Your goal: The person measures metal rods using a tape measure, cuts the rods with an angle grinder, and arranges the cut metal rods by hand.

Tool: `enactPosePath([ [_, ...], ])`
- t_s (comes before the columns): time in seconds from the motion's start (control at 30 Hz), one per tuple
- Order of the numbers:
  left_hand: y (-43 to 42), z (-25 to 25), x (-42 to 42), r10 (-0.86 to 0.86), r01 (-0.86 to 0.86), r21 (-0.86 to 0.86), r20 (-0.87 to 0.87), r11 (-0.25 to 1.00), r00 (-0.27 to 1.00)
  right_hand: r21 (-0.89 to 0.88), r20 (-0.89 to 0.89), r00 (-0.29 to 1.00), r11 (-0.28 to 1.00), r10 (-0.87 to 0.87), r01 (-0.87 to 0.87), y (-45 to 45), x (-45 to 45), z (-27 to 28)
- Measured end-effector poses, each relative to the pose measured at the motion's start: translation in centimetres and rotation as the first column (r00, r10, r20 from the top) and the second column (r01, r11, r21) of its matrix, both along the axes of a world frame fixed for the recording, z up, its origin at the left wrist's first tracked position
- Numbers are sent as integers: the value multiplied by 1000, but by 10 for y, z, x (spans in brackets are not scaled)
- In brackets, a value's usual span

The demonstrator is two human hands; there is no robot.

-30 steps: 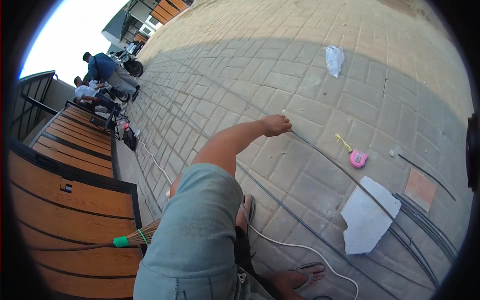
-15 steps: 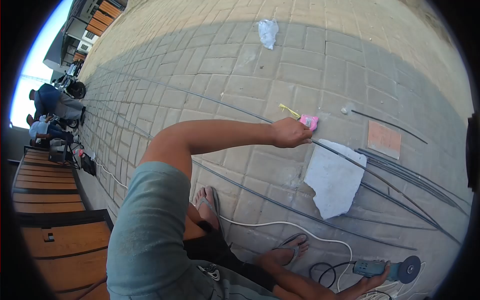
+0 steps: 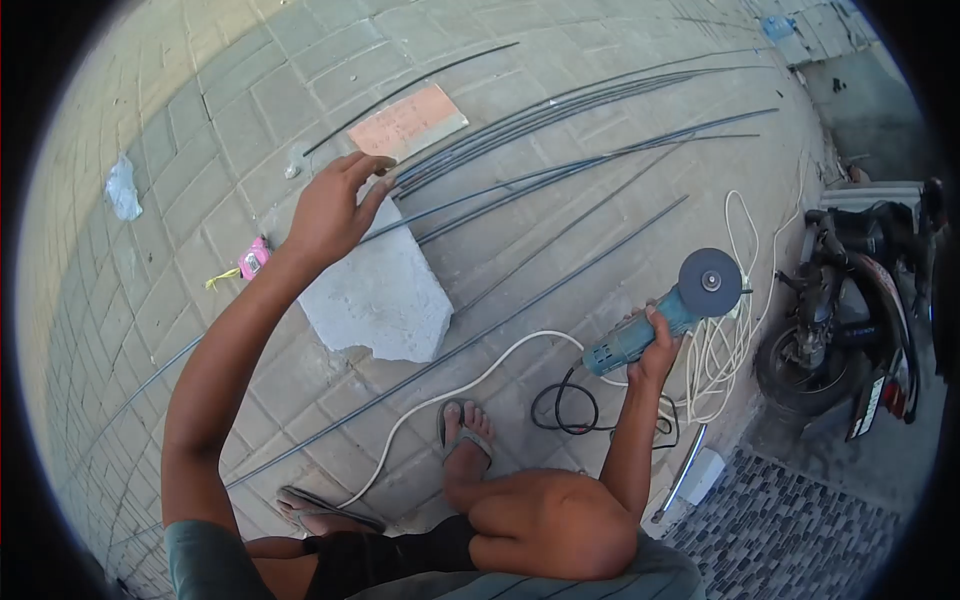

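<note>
My left hand (image 3: 338, 212) is over the top edge of a pale broken slab (image 3: 378, 305), fingers apart and holding nothing. A long thin metal rod (image 3: 480, 199) crosses the slab beneath it; whether the hand touches the rod is unclear. In my right hand (image 3: 655, 350) is a teal angle grinder (image 3: 618, 343), gripped by its body, with its dark disc (image 3: 704, 268) facing up. Left of the slab lies a pink tape measure (image 3: 255, 259) with a yellow strap. A reddish tile (image 3: 405, 122) rests beyond my left fingers.
Several more rods (image 3: 590, 98) lie bundled past the slab, and another rod (image 3: 560, 290) runs in front of my feet. White cord (image 3: 712, 375) is coiled near the grinder. A motorcycle (image 3: 815, 350) stands at the right. A crumpled plastic bag (image 3: 123, 188) lies far left.
My view has swung right, bringing the motorcycle into sight. My left hand has let go of the rod and its fingers have spread. The grinder stays in my right hand.
</note>
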State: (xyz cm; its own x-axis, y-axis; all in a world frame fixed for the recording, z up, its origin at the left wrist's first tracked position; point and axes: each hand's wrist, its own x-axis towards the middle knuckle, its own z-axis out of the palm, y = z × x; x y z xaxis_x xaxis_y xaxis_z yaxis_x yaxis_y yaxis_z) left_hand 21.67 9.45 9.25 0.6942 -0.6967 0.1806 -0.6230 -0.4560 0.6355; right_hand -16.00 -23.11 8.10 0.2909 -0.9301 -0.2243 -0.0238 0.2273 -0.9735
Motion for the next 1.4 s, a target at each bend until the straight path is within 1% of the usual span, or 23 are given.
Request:
enactPosePath([
  [0.03,47,-21,1,70,-66,48,-88,997,994,8,14,1000,1000,15,-15,1,1,-1],
  [0.07,96,-37,-3,121,-111,111,-86,988,989,-25,31,999,1000,-7,8,4,6,-3],
  [0.1,152,-54,-10,137,-132,165,-16,977,990,-57,45,999,998,-28,30,5,10,-5],
  [0.17,271,-90,-19,94,-111,325,66,939,993,10,45,999,1000,10,-11,0,3,-11],
  [0.2,314,-89,-31,206,-146,388,-119,910,971,-3,50,999,1000,-15,15,5,5,-7],
  [0.23,366,-100,-35,57,-95,472,94,876,994,-13,71,997,1000,3,-2,12,12,-1],
  [0.27,400,-98,-41,128,-115,523,12,845,992,-23,97,995,1000,20,-18,16,17,3],
  [0.33,460,-114,-41,149,-183,562,107,806,983,-22,93,996,1000,16,-14,21,16,4],
  [0.37,486,-128,-36,195,-195,596,66,779,979,-22,76,996,999,36,-34,20,15,0],
  [0.4,500,-137,-30,241,-204,629,28,750,970,-23,60,997,998,55,-53,20,15,-2],
  [0.47,502,-133,-35,196,-229,610,122,759,973,-29,56,997,998,48,-47,24,14,-4],
  [0.57,516,-123,-45,85,-144,620,124,771,989,-30,35,998,998,53,-52,26,12,-3],
  [0.67,520,-103,-71,121,-176,630,130,756,984,-71,22,998,996,58,-56,24,16,-10],
  [0.73,529,-91,-81,158,-250,536,212,806,964,-114,9,999,992,48,-47,22,20,-13],
  [0.87,564,-45,-59,260,-310,551,170,775,951,-163,-26,998,985,58,-61,20,21,-1],
  [0.9,515,5,-66,244,-288,483,155,827,957,-170,-10,999,984,45,-46,24,22,4],
  [0.97,502,18,-47,246,-344,359,292,868,924,-119,2,998,991,58,-57,27,22,18],
  [1.07,451,33,-32,228,-324,357,285,876,931,-139,39,999,990,37,-31,26,19,22],
  [1.13,402,24,-34,173,-249,427,209,870,963,-134,73,997,991,15,-5,27,19,27],
  [1.2,328,23,-41,112,-162,357,159,920,981,-141,98,995,990,0,14,27,20,28],
  [1.27,256,17,-44,136,-146,353,55,924,989,-134,111,994,990,-25,40,29,12,23],
  [1.33,183,5,-47,106,-105,232,9,967,994,-158,56,998,987,-24,33,26,5,19],
  [1.4,118,-5,-47,52,-58,223,32,973,998,-156,40,999,987,-31,37,23,0,17],
])
